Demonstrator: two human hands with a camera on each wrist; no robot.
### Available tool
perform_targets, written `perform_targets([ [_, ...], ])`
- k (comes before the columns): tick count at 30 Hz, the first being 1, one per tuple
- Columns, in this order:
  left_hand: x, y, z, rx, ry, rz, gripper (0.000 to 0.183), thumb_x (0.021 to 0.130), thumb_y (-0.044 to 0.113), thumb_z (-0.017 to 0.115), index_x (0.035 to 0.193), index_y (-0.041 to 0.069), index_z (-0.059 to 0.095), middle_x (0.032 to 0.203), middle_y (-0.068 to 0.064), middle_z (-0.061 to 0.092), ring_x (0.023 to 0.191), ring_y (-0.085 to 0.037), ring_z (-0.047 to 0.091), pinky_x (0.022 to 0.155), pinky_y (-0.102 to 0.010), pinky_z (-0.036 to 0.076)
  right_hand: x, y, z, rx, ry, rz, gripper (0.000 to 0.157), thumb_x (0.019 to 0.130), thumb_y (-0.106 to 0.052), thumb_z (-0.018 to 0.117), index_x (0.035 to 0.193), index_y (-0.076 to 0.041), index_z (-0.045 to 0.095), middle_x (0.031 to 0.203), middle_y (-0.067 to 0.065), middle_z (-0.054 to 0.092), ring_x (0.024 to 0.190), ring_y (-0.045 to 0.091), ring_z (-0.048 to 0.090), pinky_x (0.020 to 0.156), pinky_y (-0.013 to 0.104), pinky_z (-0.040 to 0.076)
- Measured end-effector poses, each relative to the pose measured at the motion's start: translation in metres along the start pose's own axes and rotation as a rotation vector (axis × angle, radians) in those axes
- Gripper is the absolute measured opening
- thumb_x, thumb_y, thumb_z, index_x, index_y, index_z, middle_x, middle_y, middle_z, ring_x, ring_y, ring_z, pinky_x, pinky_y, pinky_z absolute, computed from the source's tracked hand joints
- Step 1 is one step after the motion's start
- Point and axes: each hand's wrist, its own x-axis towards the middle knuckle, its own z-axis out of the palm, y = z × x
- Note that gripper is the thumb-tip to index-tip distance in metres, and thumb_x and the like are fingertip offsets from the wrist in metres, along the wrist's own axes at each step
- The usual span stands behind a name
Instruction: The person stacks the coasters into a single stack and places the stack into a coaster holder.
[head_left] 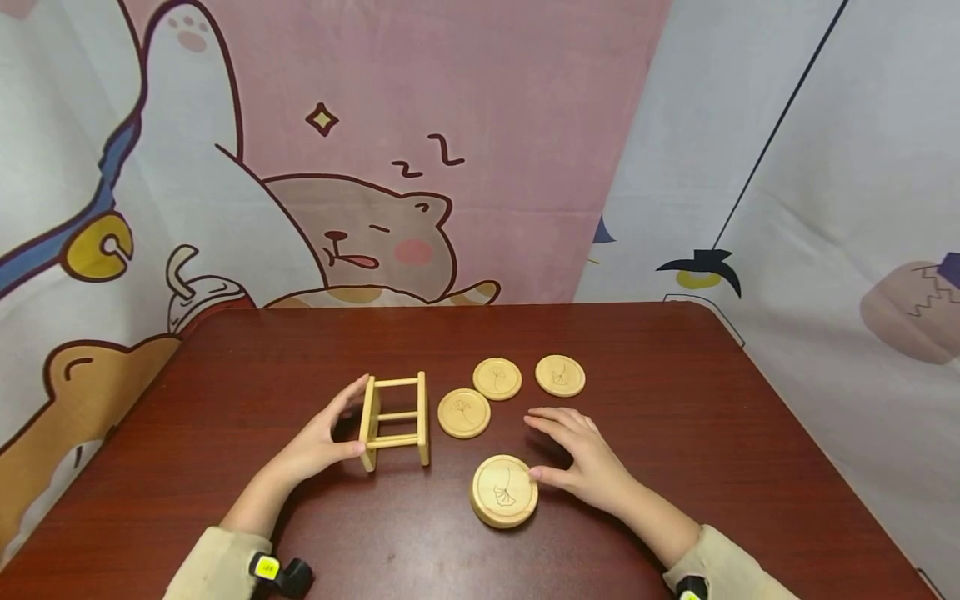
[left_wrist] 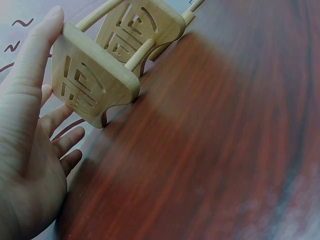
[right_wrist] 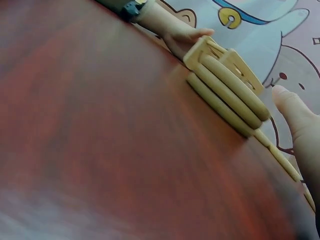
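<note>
On the left of the table stands a light wooden coaster rack (head_left: 395,417) with two side panels joined by rods. My left hand (head_left: 322,442) holds its near-left panel between thumb and fingers; cut-out patterns show on that panel (left_wrist: 92,75) in the left wrist view. A stack of three round wooden coasters (head_left: 505,490) lies front centre, its top one engraved with a ginkgo leaf. Beside that stack is my right hand (head_left: 581,458), fingers spread and relaxed, thumb close to the rim. In the right wrist view the thumb (right_wrist: 295,112) is apart from the stack (right_wrist: 227,95).
Three single coasters lie flat farther back: one (head_left: 464,413) right of the rack, one (head_left: 497,379) behind it, and another (head_left: 560,376) to the right. The dark red wooden table (head_left: 360,533) ends at a cartoon-printed cloth (head_left: 540,150).
</note>
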Motion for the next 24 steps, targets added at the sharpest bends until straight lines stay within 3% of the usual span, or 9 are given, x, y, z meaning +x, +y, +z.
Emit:
perform_targets([
  [12,0.0,-0.003,-0.001,-0.005,0.003,-0.006,0.092,0.078,0.016,0.077,0.152,0.008,0.023,0.147,-0.015,0.038,0.13,-0.01,0.037,0.099,-0.03,0.032,0.011,0.028,-0.008,-0.042,0.052,0.075,0.061,0.081,-0.038,0.076,0.13,-0.007,0.058,0.133,0.006,0.052,0.12,0.024,0.045,0.093,0.05,0.031],
  [24,0.0,-0.001,-0.001,0.005,0.002,-0.016,0.092,0.078,0.016,0.077,0.152,0.006,0.022,0.147,-0.016,0.038,0.129,-0.011,0.037,0.099,-0.03,0.032,0.017,0.05,-0.013,-0.078,0.075,0.174,0.062,0.08,-0.033,0.077,0.132,-0.007,0.056,0.134,0.011,0.051,0.123,0.03,0.042,0.094,0.054,0.029],
])
